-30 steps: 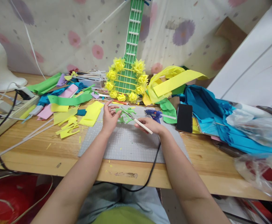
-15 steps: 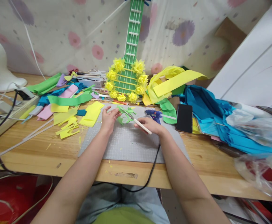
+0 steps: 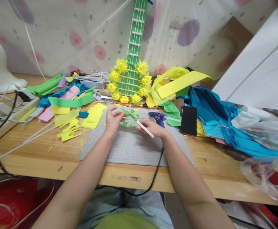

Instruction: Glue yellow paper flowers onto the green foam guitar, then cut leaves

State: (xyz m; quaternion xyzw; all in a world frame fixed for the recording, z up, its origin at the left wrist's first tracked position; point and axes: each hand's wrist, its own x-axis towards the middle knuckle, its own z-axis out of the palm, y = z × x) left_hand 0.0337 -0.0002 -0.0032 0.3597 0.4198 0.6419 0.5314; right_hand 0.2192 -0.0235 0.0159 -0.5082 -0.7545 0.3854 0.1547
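My right hand point(image 3: 151, 127) grips white-handled scissors point(image 3: 145, 128), seen nearly edge-on. Their thin metal blades point up and left into small green paper pieces. My left hand point(image 3: 113, 121) is at the left of these, thumb and forefinger pinching the edge of a green paper piece point(image 3: 125, 110); its other fingers are raised. More green scraps lie under the blades on the grey cutting mat point(image 3: 126, 156). Just beyond my right hand rests a blue glue gun point(image 3: 157, 117) with a clear glue stick in its back.
A green paper guitar point(image 3: 130, 83) ringed with yellow paper flowers leans at the back. Yellow paper strips point(image 3: 95, 116) lie left of the mat. To the right are a phone point(image 3: 188, 121) and blue crepe paper point(image 3: 207, 105). A black cord point(image 3: 156, 173) crosses the table's front edge.
My left hand has shifted slightly to the right, closer to the blades. The scissors have tilted a little, and the green piece has moved slightly with my fingers.
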